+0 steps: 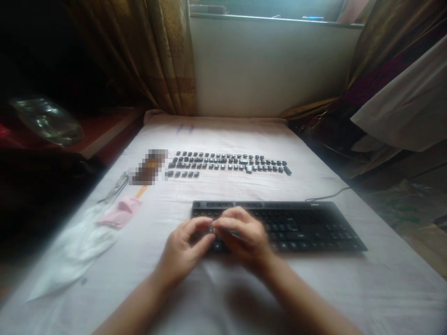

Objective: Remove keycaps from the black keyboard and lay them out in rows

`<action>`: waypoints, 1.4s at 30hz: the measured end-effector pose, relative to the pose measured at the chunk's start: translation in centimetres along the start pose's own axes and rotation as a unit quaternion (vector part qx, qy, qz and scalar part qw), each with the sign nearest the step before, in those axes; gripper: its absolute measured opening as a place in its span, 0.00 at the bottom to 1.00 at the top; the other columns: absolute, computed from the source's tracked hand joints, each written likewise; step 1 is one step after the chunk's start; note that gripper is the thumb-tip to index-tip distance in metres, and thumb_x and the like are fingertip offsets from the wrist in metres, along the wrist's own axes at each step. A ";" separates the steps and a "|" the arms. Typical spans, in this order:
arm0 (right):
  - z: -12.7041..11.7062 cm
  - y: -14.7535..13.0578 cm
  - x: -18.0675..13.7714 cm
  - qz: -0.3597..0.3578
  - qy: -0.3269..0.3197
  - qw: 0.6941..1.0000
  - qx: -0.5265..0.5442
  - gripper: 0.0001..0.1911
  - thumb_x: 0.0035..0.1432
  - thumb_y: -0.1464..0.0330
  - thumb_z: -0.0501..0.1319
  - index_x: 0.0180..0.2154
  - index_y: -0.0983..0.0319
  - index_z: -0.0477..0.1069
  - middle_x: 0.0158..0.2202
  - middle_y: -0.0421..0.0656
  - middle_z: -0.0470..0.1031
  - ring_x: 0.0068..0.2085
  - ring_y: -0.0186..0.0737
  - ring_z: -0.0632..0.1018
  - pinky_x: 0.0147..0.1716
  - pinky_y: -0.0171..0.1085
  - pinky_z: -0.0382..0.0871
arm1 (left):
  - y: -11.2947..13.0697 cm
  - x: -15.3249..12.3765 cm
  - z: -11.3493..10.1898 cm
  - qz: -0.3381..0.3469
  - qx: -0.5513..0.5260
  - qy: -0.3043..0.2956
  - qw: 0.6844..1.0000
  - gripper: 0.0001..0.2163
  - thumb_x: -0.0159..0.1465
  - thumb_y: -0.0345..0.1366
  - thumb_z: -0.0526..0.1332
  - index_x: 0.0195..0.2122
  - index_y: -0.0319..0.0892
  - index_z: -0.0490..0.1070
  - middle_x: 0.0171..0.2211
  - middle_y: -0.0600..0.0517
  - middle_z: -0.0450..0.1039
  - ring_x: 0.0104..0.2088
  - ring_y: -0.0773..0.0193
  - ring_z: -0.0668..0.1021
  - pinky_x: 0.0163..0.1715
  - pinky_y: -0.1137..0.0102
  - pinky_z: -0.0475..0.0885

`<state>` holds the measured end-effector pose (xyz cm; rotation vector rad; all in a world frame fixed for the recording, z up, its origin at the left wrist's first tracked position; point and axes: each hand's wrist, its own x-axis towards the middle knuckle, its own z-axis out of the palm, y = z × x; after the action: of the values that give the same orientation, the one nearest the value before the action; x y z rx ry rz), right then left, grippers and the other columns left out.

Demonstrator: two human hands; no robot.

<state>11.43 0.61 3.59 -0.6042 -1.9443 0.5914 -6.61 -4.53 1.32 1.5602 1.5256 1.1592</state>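
A black keyboard lies across the bed-like white surface in front of me. Over its left end, my left hand and my right hand meet at the fingertips. Both are closed in a pinch, and whatever sits between the fingers is too small and blurred to name. Beyond the keyboard, loose keycaps are laid out in several rows, mostly black. My right hand covers part of the keyboard's left-hand keys.
Left of the keycaps is a pixelated brown item, with a metal object, a pink cloth and a white cloth nearer me. The keyboard cable runs off right. Curtains hang by the far wall.
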 end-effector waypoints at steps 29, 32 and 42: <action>-8.0 5.3 -1.9 -0.007 -0.094 0.918 -0.384 0.18 0.63 0.75 0.53 0.43 0.58 0.80 0.40 0.47 0.82 0.37 0.43 0.82 0.34 0.38 0.78 | -0.4 0.5 -0.5 0.052 0.006 0.063 0.997 0.07 0.58 0.41 0.66 0.35 0.45 0.78 0.31 0.53 0.79 0.31 0.64 0.79 0.36 0.71 0.76; -6.4 3.2 -1.1 -0.034 -0.080 0.950 -0.300 0.14 0.66 0.73 0.54 0.45 0.60 0.78 0.40 0.47 0.82 0.38 0.40 0.82 0.37 0.35 0.77 | -0.4 0.4 -0.4 0.052 0.004 0.058 0.997 0.07 0.58 0.40 0.67 0.36 0.45 0.78 0.30 0.54 0.79 0.30 0.65 0.79 0.35 0.73 0.76; -0.4 0.8 0.2 -0.114 -0.073 0.970 -0.204 0.07 0.65 0.66 0.62 0.39 0.63 0.76 0.34 0.46 0.83 0.31 0.38 0.82 0.33 0.34 0.75 | -0.4 0.3 -0.5 0.044 0.009 0.038 0.998 0.08 0.59 0.40 0.65 0.36 0.45 0.80 0.32 0.52 0.82 0.31 0.62 0.81 0.34 0.71 0.78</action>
<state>11.81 1.41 3.39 -0.5880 -2.2572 0.0892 -7.29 -4.29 1.19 1.6265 1.5336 1.2688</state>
